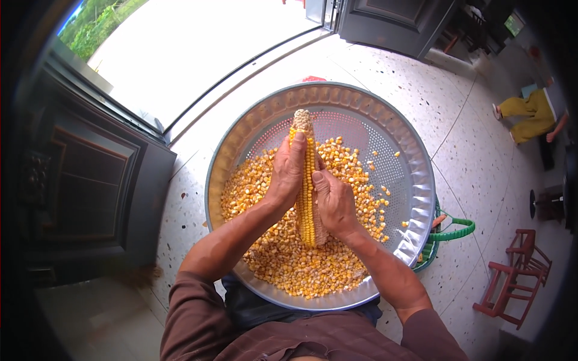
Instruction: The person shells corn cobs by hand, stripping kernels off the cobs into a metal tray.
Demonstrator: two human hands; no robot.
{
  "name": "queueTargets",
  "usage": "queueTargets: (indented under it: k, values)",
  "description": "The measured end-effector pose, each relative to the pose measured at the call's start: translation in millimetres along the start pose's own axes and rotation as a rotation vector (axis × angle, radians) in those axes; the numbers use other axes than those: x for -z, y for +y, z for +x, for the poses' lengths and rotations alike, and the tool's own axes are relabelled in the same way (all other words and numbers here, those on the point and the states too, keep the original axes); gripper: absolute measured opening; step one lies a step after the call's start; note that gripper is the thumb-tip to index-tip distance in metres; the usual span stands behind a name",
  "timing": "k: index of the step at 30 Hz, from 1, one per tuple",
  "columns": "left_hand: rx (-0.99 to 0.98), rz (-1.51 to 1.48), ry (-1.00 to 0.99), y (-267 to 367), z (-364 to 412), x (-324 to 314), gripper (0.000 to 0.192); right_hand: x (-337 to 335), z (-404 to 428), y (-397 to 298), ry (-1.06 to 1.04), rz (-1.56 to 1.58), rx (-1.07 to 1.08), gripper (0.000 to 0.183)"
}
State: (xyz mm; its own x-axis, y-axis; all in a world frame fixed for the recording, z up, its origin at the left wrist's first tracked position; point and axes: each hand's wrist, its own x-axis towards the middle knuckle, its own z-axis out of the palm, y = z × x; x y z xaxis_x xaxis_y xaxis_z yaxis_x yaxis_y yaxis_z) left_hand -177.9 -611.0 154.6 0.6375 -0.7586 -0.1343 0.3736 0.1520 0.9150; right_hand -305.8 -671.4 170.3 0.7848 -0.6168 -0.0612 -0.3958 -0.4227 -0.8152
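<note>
My left hand grips an ear of dried corn near its upper end, thumb lying along the kernels. On the ear's right side, my right hand closes around it with the thumb pressed near its edge. Yellow kernel rows run down the ear's left and middle. Its tip and right side show bare, pale cob. Beneath both hands is a wide, round metal sieve pan with a perforated bottom. Loose corn kernels cover much of its left and near parts, with a few scattered at the right.
A basket with a green handle stands partly under the pan's right rim. Red wooden chairs are farther right. A person in mustard trousers is at the far right. Dark door panels flank the bright doorway. The floor is speckled tile.
</note>
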Motion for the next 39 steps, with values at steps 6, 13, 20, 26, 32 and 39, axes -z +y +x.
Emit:
queueTargets:
  k: [6, 13, 20, 26, 32, 39]
  values:
    - [0.009, 0.052, -0.034, 2, 1, 3, 0.061, 0, 2, 7, 0.064, 0.01, 0.054, 0.056]
    - [0.008, -0.026, -0.001, 6, 4, 4, 0.063, 8, -1, -8, -0.017, 0.281, 0.093, 0.047]
    - [0.031, -0.138, 0.012, 6, 7, 10, 0.061, 4, -2, -11, 0.038, 0.233, 0.152, 0.034]
    - [0.025, -0.192, 0.026, 11, 6, 5, 0.066, 14, 1, -13, 0.051, 0.295, 0.104, 0.031]
    - [0.04, -0.249, 0.005, 13, 6, 6, 0.065, 10, 2, -9, -0.005, 0.213, 0.262, 0.036]
    - [0.043, -0.199, 0.036, 9, 5, 10, 0.062, 14, 0, -12, -0.004, 0.24, 0.132, 0.041]
